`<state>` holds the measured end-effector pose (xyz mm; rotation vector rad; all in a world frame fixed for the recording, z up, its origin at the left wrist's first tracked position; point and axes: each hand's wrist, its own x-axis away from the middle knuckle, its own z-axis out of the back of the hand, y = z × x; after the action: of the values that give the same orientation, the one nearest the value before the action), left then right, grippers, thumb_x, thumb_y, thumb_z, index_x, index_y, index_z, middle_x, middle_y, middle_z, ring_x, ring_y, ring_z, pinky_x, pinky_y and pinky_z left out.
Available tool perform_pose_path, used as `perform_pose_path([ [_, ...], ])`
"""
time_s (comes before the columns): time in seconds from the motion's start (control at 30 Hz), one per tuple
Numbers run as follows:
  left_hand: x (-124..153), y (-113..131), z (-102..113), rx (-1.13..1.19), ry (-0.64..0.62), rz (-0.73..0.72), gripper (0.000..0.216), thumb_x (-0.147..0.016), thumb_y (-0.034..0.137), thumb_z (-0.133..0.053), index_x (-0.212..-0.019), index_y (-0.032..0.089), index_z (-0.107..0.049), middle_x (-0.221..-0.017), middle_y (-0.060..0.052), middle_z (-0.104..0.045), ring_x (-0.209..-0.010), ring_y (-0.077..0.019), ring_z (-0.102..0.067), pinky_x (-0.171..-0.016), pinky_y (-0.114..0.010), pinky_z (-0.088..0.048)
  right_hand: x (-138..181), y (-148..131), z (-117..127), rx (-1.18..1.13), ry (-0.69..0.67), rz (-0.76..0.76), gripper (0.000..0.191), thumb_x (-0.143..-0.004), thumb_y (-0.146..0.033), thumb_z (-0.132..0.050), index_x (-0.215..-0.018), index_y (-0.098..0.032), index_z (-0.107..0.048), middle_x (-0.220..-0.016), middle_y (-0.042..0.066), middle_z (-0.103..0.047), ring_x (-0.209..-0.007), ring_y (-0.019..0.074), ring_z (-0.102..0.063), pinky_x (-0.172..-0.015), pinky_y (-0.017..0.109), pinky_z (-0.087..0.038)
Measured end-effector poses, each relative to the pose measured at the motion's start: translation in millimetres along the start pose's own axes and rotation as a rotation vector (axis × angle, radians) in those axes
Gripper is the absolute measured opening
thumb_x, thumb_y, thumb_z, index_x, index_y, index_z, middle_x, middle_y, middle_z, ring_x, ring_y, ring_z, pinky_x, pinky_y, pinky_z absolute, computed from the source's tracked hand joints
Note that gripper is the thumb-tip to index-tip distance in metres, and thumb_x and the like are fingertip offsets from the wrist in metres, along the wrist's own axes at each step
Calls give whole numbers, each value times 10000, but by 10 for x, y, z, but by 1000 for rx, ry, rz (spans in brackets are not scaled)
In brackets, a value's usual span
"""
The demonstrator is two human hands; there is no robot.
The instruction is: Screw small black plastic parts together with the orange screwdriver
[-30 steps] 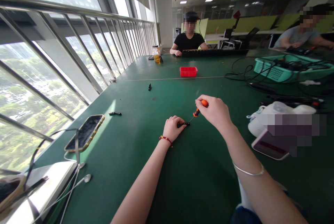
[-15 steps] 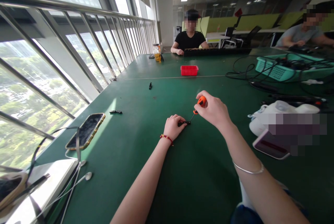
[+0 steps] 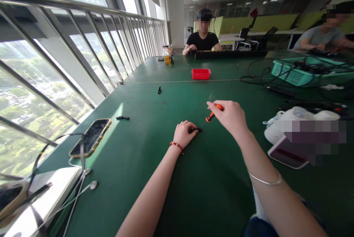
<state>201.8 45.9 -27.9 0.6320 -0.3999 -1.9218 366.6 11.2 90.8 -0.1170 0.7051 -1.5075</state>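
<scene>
My left hand (image 3: 186,133) pins a small black part (image 3: 198,129) to the green table with its fingers closed on it. An orange-and-black screwdriver (image 3: 210,117) is in my right hand (image 3: 229,114), gripped at the handle by thumb and fingers. It leans to the right, and its thin metal tip meets the right end of the black part. Two similar small black pieces lie apart on the table: one piece (image 3: 122,118) to the left, another piece (image 3: 159,90) farther back.
A phone (image 3: 90,138) and white earphones (image 3: 93,185) lie left. A red tray (image 3: 201,74) stands ahead. At right are a teal basket (image 3: 290,75) of cables, a white bag-like item (image 3: 276,126) and a pinkish device (image 3: 287,152). Two people sit beyond; a railing (image 3: 83,10) runs left.
My right hand has shifted slightly right and opened up around the screwdriver handle, which now tilts more to the right. My left hand stays on the black part.
</scene>
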Motion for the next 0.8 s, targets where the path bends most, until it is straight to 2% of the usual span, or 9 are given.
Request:
perform_pose_path([
  [0.07, 0, 0, -2, -2, -2, -1, 87, -759, 274, -623, -803, 202, -645, -835, -11, -639, -830, -176, -565, -763, -319, -424, 1, 4, 4, 6, -5, 9, 259, -792, -375, -447, -869, -251, -661, -698, 11, -634, -635, 164, -554, -522, 250, -324],
  [0.17, -2, -2, -8, -1, 0, -2, 85, -758, 269, -626, -805, 201, -644, -836, -12, -637, -838, -178, -565, -756, -316, -423, 2, 1, 2, 12, -31, 15, 312, -749, -347, -486, -1022, -249, -600, -778, 13, -641, -651, 168, -554, -518, 246, -330],
  [0.33, -8, -13, -14, 3, 2, -8, 88, -762, 273, -630, -805, 199, -643, -837, -12, -636, -832, -176, -564, -756, -315, -423, -3, 2, -11, 37, -52, -15, 335, -827, -480, -404, -766, -249, -638, -685, 18, -632, -645, 179, -552, -510, 254, -309],
  [0.37, -9, -15, -12, 3, 1, -8, 88, -762, 274, -631, -807, 200, -644, -838, -12, -636, -832, -176, -563, -755, -315, -423, -3, 3, -13, 46, -53, -14, 310, -827, -457, -409, -778, -251, -634, -678, 15, -628, -641, 179, -550, -510, 253, -309],
  [0.43, -9, -17, -9, 5, -1, -7, 85, -763, 271, -634, -810, 202, -647, -837, -10, -636, -832, -176, -562, -753, -314, -423, -2, 3, -14, 51, -54, -1, 240, -790, -385, -459, -930, -256, -604, -721, 9, -631, -648, 178, -550, -511, 249, -320],
  [0.5, -9, -17, -7, 7, -1, -10, 78, -764, 265, -633, -811, 205, -649, -836, -9, -635, -834, -176, -562, -750, -312, -422, -1, 1, -15, 36, -55, 7, 330, -738, -357, -511, -1049, -248, -539, -784, 11, -635, -650, 175, -551, -507, 244, -326],
  [0.6, -10, -16, -9, 5, 0, -9, 77, -765, 264, -634, -812, 204, -649, -838, -10, -636, -837, -176, -564, -754, -312, -422, -1, 1, -22, -14, -54, -9, 267, -778, -464, -474, -879, -235, -565, -733, 10, -624, -610, 163, -544, -498, 244, -313],
  [0.7, -10, -16, -13, 2, -1, -5, 84, -765, 271, -637, -812, 203, -647, -842, -12, -638, -836, -176, -566, -758, -315, -422, -1, 6, -26, -8, -36, -24, 382, -841, -500, -369, -677, -220, -571, -617, 21, -586, -586, 163, -536, -496, 253, -295],
  [0.8, -8, -17, -14, 2, 3, -5, 84, -764, 273, -638, -810, 204, -648, -839, -10, -637, -833, -177, -565, -754, -317, -420, 3, 3, -20, 33, -25, -13, 200, -792, -387, -453, -815, -239, -586, -675, 8, -609, -610, 166, -536, -501, 245, -304],
])
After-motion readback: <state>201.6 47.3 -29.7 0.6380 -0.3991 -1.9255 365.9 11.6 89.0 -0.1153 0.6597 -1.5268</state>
